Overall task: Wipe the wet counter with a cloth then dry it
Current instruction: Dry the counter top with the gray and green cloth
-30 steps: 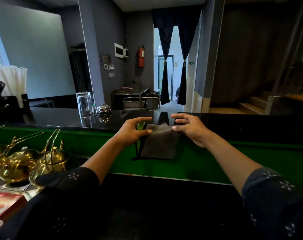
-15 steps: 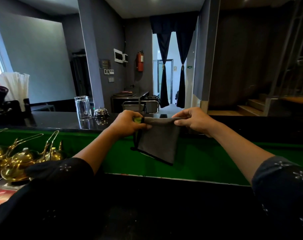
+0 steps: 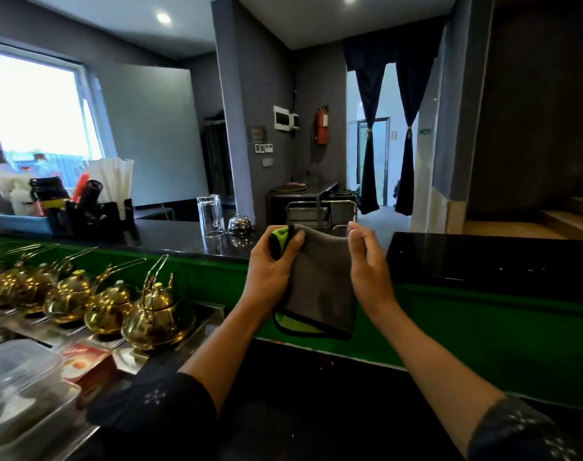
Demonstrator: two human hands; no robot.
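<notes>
While held clear of the counter point(image 3: 483, 261), cloth point(image 3: 320, 281) hangs folded in the air, above the near green edge, touching no surface. Left hand point(image 3: 273, 267) grips the upper left corner, thumb pressed over the fold, fingers curled behind. Right hand point(image 3: 366, 271) stands just beside the right edge with fingers straight and loosely together, holding nothing; contact with the cloth cannot be told.

Progress, judged from this view: wiping not under way, drying not begun. No water film or streaks can be made out on the dark top, so how much has been wiped cannot be told. Likely step in hand: folding or arranging the cloth into a pad before laying it down. Both passes over the counter probably remain.

Materials and shapes: cloth soft, napped, grey on the outer face, lime green on the inner face, bound with a dark hem; roughly square as folded, lower corner rounded and drooping. Counter black, polished, stone-like, mirror-bright, with a green painted front below its edge. Glass point(image 3: 211, 214) clear, cylindrical, standing near the far edge at left, with a domed chrome bell point(image 3: 240, 224) just beside it. Teapots point(image 3: 110, 304) brassy, round-bellied, with tall wire handles, ranked along the lower shelf at left.
</notes>
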